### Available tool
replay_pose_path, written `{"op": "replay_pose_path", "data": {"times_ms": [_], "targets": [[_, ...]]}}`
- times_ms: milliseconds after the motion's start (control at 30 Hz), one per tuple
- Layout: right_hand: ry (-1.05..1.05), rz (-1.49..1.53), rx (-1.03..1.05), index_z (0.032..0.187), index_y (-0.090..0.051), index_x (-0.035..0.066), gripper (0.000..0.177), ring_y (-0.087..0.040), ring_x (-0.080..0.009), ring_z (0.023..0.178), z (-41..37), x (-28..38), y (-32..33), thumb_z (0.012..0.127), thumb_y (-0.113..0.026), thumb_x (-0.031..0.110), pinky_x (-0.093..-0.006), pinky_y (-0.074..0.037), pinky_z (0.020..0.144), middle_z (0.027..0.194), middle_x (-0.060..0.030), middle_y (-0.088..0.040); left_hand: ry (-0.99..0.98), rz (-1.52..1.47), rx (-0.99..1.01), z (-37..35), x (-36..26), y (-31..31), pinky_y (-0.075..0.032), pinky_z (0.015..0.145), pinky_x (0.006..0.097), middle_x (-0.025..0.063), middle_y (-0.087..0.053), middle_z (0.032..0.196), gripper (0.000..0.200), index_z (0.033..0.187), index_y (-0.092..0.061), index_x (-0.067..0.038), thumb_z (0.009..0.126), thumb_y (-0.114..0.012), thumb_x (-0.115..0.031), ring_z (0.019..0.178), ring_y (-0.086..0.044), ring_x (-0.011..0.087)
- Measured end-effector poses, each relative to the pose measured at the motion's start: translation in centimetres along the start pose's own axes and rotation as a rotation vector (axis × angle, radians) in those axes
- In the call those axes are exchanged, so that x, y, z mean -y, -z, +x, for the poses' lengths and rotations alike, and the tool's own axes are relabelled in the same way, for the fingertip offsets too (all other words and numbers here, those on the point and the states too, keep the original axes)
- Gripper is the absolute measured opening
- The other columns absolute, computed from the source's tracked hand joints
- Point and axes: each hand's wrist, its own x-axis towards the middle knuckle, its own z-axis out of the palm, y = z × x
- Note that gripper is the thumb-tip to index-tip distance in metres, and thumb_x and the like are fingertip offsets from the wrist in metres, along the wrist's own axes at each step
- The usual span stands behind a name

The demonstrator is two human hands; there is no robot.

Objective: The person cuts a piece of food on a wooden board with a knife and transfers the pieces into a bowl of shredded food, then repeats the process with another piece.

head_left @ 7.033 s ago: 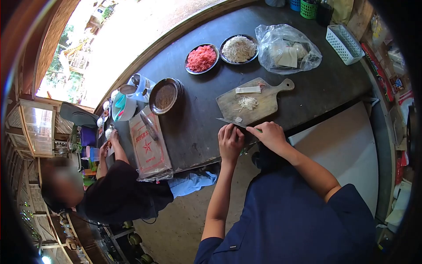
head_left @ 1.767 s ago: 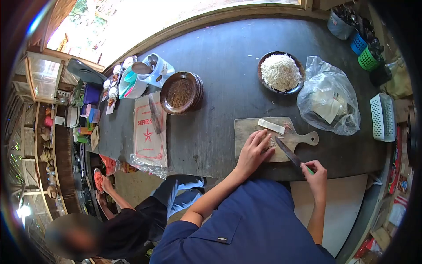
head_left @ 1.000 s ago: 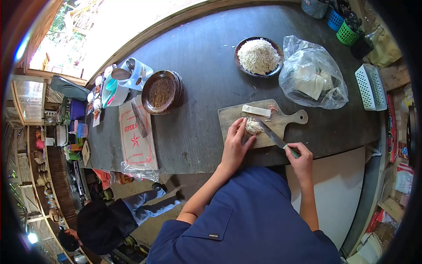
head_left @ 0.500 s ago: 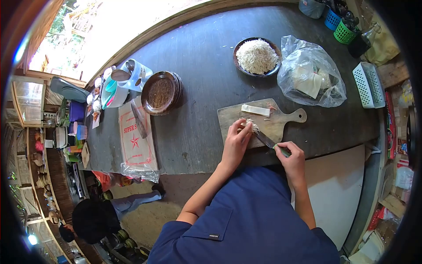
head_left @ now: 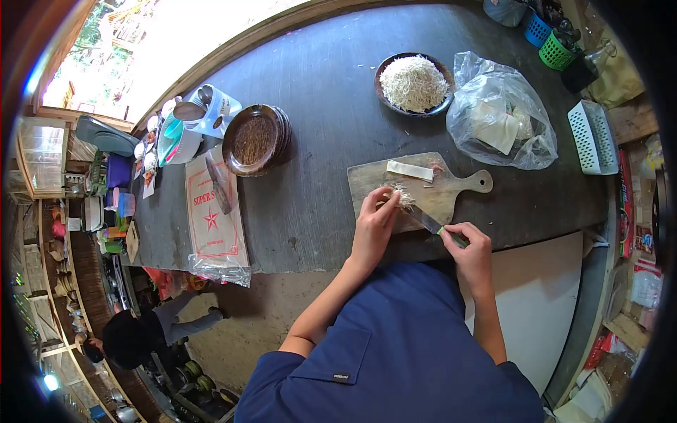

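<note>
A wooden cutting board [head_left: 442,199] with a handle lies at the table's front edge. My right hand [head_left: 471,252] is closed around the green handle of a knife [head_left: 427,221], whose blade points left over the board. Fingers bent together, my left hand [head_left: 374,227] pinches a small bunch of thin white shreds [head_left: 402,197] beside the blade tip. Behind them on the board rest a flat whitish strip [head_left: 410,171] and a few reddish scraps [head_left: 437,169]. A dark bowl [head_left: 383,103] heaped with pale shreds [head_left: 415,83] stands farther back.
Right of the bowl is a clear plastic bag [head_left: 525,144] with flat white pieces inside. Stacked brown plates [head_left: 255,139], a printed paper packet [head_left: 215,229] with another knife [head_left: 220,187] on it, and a utensil container [head_left: 224,106] are at left. A person [head_left: 134,338] is at lower left.
The view has shifted slightly. My left hand still holds the shreds, and more of them show past the fingertips. The person at lower left has moved further left.
</note>
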Motion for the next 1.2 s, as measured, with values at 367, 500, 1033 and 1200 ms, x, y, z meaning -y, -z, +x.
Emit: {"op": "replay_pose_path", "data": {"times_ms": [367, 500, 1033, 1200], "targets": [[0.023, -0.011, 0.021, 0.098, -0.079, 0.0, 0.014, -0.076, -0.0289, 0.083, 1.3, 0.6, 1.1, 0.091, -0.083, 0.011, -0.0369, -0.057, 0.075, 0.093, -0.013, -0.078, -0.025, 0.025, -0.026, 0.8, -0.5, 0.2, -0.06, 0.091, 0.04, 0.0128, -0.065, 0.129, 0.033, 0.13, -0.075, -0.003, 0.097, -0.074, 0.0, 0.106, -0.068, 0.0274], [0.008, -0.025, 0.045, 0.098, -0.079, 0.001, 0.015, -0.077, -0.0293, 0.083, 1.4, 0.5, 1.5, 0.091, -0.083, 0.012, -0.0371, -0.057, 0.075, 0.094, -0.0129, -0.078, -0.014, 0.021, -0.024, 0.9, -0.5, -0.1, -0.061, 0.091, 0.0401, 0.0132, -0.065, 0.129, 0.033, 0.13, -0.075, -0.003, 0.097, -0.074, 0.0, 0.106, -0.069, 0.0272], [-0.001, -0.037, 0.055, 0.097, -0.08, 0.002, 0.015, -0.076, -0.0293, 0.081, 3.6, 0.8, 2.4, 0.089, -0.085, 0.014, -0.0376, -0.058, 0.074, 0.093, -0.0122, -0.078, -0.011, 0.015, -0.027, 2.8, -0.7, -0.4, -0.061, 0.09, 0.0398, 0.0132, -0.069, 0.127, 0.037, 0.13, -0.078, -0.01, 0.094, -0.079, 0.001, 0.103, -0.072, 0.0263], [-0.012, -0.053, 0.052, 0.097, -0.08, 0.001, 0.016, -0.077, -0.0286, 0.08, 5.6, 1.9, 3.0, 0.089, -0.085, 0.014, -0.0369, -0.059, 0.074, 0.093, -0.0129, -0.078, -0.069, 0.081, -0.044, 5.0, -0.7, -0.2, -0.062, 0.089, 0.0401, 0.0129, -0.069, 0.125, 0.036, 0.128, -0.079, -0.009, 0.093, -0.08, 0.001, 0.102, -0.073, 0.0266]]}}
